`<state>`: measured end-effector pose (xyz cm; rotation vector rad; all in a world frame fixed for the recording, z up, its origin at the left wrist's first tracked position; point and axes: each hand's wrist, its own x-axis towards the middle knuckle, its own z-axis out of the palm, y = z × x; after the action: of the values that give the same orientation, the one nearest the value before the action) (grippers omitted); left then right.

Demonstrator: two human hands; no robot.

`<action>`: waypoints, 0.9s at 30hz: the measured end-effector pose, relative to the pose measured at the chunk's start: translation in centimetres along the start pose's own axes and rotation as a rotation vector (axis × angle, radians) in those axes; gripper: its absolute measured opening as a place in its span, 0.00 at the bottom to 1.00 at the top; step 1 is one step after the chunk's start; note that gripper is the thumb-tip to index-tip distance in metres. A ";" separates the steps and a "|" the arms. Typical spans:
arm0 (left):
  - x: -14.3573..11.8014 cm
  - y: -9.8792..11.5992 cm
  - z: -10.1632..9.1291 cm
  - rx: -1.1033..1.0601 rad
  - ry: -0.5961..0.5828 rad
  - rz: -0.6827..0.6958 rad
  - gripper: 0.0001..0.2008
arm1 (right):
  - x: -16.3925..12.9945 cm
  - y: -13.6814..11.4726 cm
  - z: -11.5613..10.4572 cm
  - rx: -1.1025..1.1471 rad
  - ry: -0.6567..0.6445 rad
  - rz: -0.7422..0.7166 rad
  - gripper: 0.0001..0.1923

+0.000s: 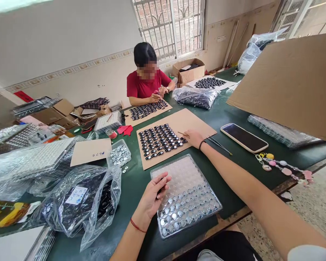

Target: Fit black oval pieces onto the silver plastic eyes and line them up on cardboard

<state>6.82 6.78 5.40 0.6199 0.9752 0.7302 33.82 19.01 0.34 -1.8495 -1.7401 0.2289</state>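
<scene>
Small glossy black oval pieces (159, 140), long axes roughly left to right, lay on a brown cardboard sheet (194, 119) just left of the right hand (193, 138), the closer one, pinching a thin brown stick (183, 134), while whether the left hand (153, 195), curled over a clear plastic tray (185, 173), gripped something dark I couldn't tell.

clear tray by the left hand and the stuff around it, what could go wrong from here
The clear tray sits close to the table edge, so a nudge from the left hand might tip it or jolt its round pieces.

The right hand reaches in beside the black pieces on the cardboard; a brush could knock their rows askew.

The bead charm lies at the table edge and might get snagged.
</scene>
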 end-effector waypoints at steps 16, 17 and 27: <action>0.1 -0.2 -0.7 -0.057 -0.170 0.109 0.07 | -10.7 -13.0 -3.2 0.804 -0.543 -0.449 0.19; 0.1 -0.2 -0.7 -0.044 -0.162 0.128 0.08 | -11.6 -13.6 -3.0 0.716 -0.576 -0.554 0.18; 0.0 0.3 -1.1 0.067 -0.088 0.210 0.12 | -12.3 -13.8 -3.6 0.596 -0.480 -0.683 0.12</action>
<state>5.77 7.11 5.20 0.8147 0.8640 0.8511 22.11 5.88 7.18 -0.7546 -2.1918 0.8493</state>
